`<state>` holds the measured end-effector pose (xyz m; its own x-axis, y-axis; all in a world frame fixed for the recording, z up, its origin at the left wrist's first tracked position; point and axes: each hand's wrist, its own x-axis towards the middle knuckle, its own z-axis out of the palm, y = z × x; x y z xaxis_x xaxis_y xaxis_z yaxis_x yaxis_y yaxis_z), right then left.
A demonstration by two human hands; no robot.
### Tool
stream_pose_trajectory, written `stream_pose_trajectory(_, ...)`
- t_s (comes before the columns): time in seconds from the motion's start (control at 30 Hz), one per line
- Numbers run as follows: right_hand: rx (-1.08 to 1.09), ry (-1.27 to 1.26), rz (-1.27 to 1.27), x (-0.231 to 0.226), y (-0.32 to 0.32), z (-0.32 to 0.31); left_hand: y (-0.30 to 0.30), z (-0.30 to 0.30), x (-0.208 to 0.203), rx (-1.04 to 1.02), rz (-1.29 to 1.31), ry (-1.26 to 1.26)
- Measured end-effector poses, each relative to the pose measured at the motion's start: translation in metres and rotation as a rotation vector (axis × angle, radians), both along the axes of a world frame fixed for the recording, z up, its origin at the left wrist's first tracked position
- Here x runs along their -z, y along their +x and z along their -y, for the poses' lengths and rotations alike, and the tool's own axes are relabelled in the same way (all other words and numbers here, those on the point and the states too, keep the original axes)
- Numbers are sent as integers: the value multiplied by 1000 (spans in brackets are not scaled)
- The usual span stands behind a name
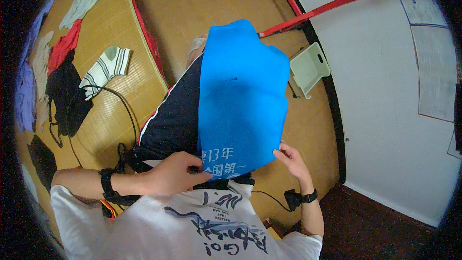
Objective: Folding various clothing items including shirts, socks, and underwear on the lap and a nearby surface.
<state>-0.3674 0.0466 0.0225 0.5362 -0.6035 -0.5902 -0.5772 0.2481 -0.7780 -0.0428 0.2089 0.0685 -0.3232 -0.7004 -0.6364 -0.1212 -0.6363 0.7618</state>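
Note:
A bright blue cloth (243, 86) with white print near its lower edge lies spread over my lap and dark trousers. Its outline steps in at the upper right, and whether it is a bag or a garment I cannot make out. My left hand (175, 174) is closed at its lower left edge, fingers curled and thumb stretched along the cloth. At the lower right corner, my right hand (291, 160) pinches the edge between thumb and fingers. Both wrists carry black straps with cables.
On the woven mat (115, 29) at left lie a white striped sock (108, 70), a black garment (70, 96), a red cloth (65, 45) and a pale cloth (81, 8). A white plastic basket (308, 72) stands right, near a red bar (337, 7) and white wall.

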Motion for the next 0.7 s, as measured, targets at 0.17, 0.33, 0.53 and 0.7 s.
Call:
stream_pose_trajectory(0.17, -169, -27, -49, 4, -5, 3, 3, -5, 9, 50, 45, -83)
stream_pose_trajectory(0.33, -164, -233, -136, -8, 0, 8, 16, 10, -3, 82, -6, 17)
stream_pose_trajectory(0.53, -393, -968, -236, -18, 13, 14, 30, 33, -2, 282, 794, -1234)
stream_pose_trajectory(0.7, -856, -1121, -288, -9, 26, 15, 24, 47, 18, 794, 927, -1382)
